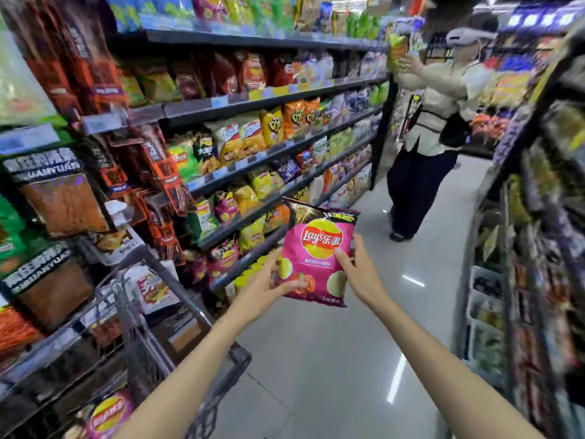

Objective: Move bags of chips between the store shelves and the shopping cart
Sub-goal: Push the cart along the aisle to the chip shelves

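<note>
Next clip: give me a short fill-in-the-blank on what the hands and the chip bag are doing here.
1. The pink Lay's bag is held by ____ hands at once.
2. The left hand holds the bag's lower ____ edge, the right hand the opposite side.
3. Another pink Lay's bag already lies in the ____ at lower left.
4. The person down the aisle holds a ____ bag up at the shelves.

Missing words: both; left; cart; green

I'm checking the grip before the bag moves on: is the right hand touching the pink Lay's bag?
Touching. The head view shows the right hand with its fingers pressed on the right edge of the pink Lay's bag.
</note>
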Demonstrator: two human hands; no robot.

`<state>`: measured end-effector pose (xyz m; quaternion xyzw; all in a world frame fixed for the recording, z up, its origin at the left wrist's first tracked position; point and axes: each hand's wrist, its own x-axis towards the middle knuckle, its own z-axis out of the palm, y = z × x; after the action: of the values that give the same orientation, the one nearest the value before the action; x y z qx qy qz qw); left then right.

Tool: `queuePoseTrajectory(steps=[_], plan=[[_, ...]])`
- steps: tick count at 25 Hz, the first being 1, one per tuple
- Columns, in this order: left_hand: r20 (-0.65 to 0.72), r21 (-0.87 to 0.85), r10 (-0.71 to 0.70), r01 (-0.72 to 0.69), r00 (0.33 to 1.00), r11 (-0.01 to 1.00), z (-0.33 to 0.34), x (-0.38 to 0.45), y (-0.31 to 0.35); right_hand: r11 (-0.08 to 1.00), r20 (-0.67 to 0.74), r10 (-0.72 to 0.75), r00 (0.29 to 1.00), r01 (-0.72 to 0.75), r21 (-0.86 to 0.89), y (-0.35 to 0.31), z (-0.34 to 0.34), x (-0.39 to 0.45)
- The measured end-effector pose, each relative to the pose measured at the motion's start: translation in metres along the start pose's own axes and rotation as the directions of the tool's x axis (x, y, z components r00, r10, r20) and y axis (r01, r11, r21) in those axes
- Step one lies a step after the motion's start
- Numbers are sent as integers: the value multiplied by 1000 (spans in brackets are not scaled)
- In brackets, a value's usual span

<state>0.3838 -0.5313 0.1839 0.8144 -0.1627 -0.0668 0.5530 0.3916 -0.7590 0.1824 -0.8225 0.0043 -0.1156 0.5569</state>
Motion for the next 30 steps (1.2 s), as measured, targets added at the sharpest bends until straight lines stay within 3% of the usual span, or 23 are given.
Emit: queuePoseTrajectory(steps=[10,15,20,27,30], plan=[[-30,95,53,-50,998,994,4,214,0,1000,-22,-25,999,25,-17,22,-39,201],[-77,53,40,-36,996,998,-25,329,-4,997,57,-80,995,80,0,24,-35,335],[-202,119,21,3,979,993,-63,393,-7,987,146,-160,976,162,-1,17,-5,438],[-523,235,16,126,852,964,-146,472,-23,941,333,-336,881,331,74,-31,72,584],[-656,335,80,195,750,922,-186,501,-18,900,390,-435,812,407,157,-58,111,646]])
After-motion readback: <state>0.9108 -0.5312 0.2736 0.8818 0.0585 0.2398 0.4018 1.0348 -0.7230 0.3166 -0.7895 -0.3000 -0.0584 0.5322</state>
